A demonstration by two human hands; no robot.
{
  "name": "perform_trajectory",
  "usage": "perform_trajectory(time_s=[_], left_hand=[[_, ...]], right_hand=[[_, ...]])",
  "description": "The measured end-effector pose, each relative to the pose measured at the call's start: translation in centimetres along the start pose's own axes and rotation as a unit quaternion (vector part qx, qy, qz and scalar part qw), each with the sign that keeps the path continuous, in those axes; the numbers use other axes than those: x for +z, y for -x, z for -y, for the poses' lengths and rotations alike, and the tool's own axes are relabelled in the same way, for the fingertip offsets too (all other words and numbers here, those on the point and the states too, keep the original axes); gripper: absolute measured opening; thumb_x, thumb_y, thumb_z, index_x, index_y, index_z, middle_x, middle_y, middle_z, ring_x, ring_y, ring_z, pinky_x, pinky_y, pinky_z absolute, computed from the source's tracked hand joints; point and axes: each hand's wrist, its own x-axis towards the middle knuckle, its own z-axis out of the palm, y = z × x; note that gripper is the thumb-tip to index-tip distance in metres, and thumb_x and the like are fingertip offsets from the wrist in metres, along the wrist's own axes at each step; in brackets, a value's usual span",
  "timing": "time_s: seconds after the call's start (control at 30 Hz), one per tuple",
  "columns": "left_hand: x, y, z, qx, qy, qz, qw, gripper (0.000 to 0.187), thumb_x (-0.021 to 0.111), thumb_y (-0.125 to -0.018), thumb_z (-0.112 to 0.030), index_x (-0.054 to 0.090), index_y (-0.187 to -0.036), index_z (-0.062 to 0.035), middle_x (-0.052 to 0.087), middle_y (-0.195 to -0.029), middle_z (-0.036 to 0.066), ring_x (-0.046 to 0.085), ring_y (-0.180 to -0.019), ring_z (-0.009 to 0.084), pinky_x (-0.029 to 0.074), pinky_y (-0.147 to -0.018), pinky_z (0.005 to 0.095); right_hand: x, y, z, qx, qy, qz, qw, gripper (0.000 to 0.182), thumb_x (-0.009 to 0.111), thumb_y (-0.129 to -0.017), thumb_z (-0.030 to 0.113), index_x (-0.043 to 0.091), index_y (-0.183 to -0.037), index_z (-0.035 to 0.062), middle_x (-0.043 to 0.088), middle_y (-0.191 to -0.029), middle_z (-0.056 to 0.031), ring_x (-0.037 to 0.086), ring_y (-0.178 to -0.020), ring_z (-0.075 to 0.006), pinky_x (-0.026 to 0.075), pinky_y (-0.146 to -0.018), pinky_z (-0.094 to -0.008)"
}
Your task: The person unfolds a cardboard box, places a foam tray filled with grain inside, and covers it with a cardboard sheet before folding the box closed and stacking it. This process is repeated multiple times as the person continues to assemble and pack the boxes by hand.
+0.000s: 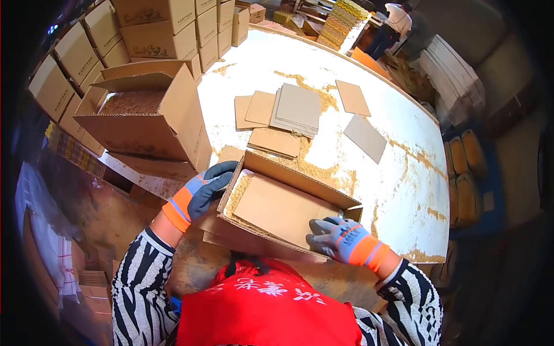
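Cardboard box (288, 205) sits open at near table edge (398, 190), flat card insert (277, 207) inside over loose chaff. Left hand (202, 190) grips left wall; right hand (340, 237) grasps near right corner. Likely light, stiff-walled, flaps floppy; hold by walls.

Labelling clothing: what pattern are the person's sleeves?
Black-and-white zebra-like stripes on both sleeves, clearest in the head view, the only one.

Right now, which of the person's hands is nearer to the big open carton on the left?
The left hand. It grips the small box's left corner, just below the big open carton. The right hand rests on the small box's near right edge, farther away.
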Motion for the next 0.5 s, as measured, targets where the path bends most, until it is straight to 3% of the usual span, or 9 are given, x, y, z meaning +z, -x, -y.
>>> perform_trajectory(time_s=[0.07,0.1,0.17,0.23,0.3,0.37,0.4,0.47,0.5], left_hand=[[1.1,-0.3,2.2,-0.225,0.252,-0.071,0.938,0.068,0.062,-0.088,-0.019,0.026,-0.14,0.0056,0.036,-0.141,0.019,0.04,-0.127,0.0265,0.035,-0.105,0.0328],[1.9,-0.7,4.7,-0.216,0.17,-0.019,0.961,0.094,0.073,-0.079,-0.035,0.018,-0.141,0.008,0.033,-0.142,0.023,0.037,-0.13,0.0258,0.033,-0.106,0.0335],[3.0,-1.4,5.8,-0.249,0.009,0.003,0.968,0.1,0.078,-0.072,-0.036,0.021,-0.141,0.0067,0.04,-0.138,0.021,0.04,-0.127,0.0238,0.034,-0.104,0.0321],[3.2,-2.6,5.1,-0.256,0.006,0.026,0.966,0.099,0.081,-0.068,-0.037,0.027,-0.14,0.0035,0.05,-0.131,0.018,0.048,-0.121,0.0229,0.038,-0.101,0.0313],[3.4,-2.3,5.5,-0.238,0.002,-0.002,0.971,0.097,0.081,-0.068,-0.036,0.028,-0.141,0.0023,0.052,-0.128,0.018,0.051,-0.116,0.0229,0.04,-0.098,0.0319],[3.5,-1.9,7.6,-0.237,-0.003,-0.018,0.971,0.098,0.08,-0.069,-0.036,0.027,-0.141,0.002,0.053,-0.127,0.018,0.051,-0.116,0.0222,0.04,-0.098,0.0319],[3.4,-1.8,8.1,-0.236,-0.009,-0.017,0.971,0.098,0.08,-0.069,-0.035,0.026,-0.142,0.0018,0.053,-0.127,0.018,0.051,-0.116,0.0219,0.04,-0.098,0.032],[3.4,-1.9,7.7,-0.24,-0.008,-0.013,0.971,0.099,0.08,-0.07,-0.036,0.024,-0.142,0.0025,0.052,-0.128,0.018,0.051,-0.116,0.0216,0.04,-0.098,0.0318],[3.5,-1.8,7.5,-0.242,-0.005,-0.015,0.97,0.1,0.08,-0.071,-0.036,0.023,-0.142,0.0028,0.052,-0.128,0.018,0.051,-0.117,0.0215,0.04,-0.098,0.0317]], right_hand=[[0.4,-0.8,0.0,0.011,0.002,0.012,1.0,0.034,0.058,-0.077,0.015,0.065,-0.11,0.0193,0.052,-0.126,-0.0103,0.053,-0.11,-0.0302,0.041,-0.095,-0.0426],[0.4,-0.7,-0.1,-0.005,0.007,-0.001,1.0,0.038,0.059,-0.075,0.013,0.063,-0.112,0.0188,0.051,-0.127,-0.011,0.053,-0.11,-0.0314,0.041,-0.095,-0.0421],[0.5,-0.1,-0.6,-0.036,0.017,-0.026,0.999,0.047,0.06,-0.071,0.01,0.06,-0.117,0.0178,0.05,-0.129,-0.0125,0.052,-0.111,-0.0338,0.041,-0.095,-0.0412],[-0.4,2.0,-0.6,-0.013,-0.059,-0.214,0.975,0.057,0.058,-0.067,0.001,0.057,-0.122,0.0141,0.048,-0.133,-0.0138,0.042,-0.125,-0.0322,0.033,-0.104,-0.0441],[1.4,3.5,-2.2,0.101,-0.353,-0.393,0.843,0.067,0.055,-0.07,-0.006,0.041,-0.134,0.0109,0.039,-0.139,-0.014,0.036,-0.13,-0.0298,0.032,-0.105,-0.0412],[5.0,4.6,-4.0,0.201,-0.597,-0.514,0.582,0.079,0.052,-0.074,-0.012,0.025,-0.145,0.0077,0.031,-0.146,-0.0141,0.03,-0.134,-0.0275,0.032,-0.106,-0.0383],[8.1,3.6,-5.3,0.21,-0.719,-0.412,0.519,0.093,0.063,-0.074,-0.003,0.009,-0.148,0.0086,0.023,-0.149,-0.0135,0.029,-0.135,-0.0276,0.034,-0.104,-0.0377],[10.4,-0.5,-2.7,0.327,-0.588,-0.236,0.701,0.114,0.084,-0.063,0.026,0.01,-0.146,0.0018,0.037,-0.14,-0.0188,0.041,-0.125,-0.0257,0.04,-0.099,-0.0357],[16.2,-3.0,-3.6,0.309,-0.41,-0.397,0.761,0.111,0.086,-0.063,0.026,0.015,-0.144,-0.0008,0.048,-0.128,-0.0189,0.051,-0.114,-0.024,0.044,-0.094,-0.0343]])
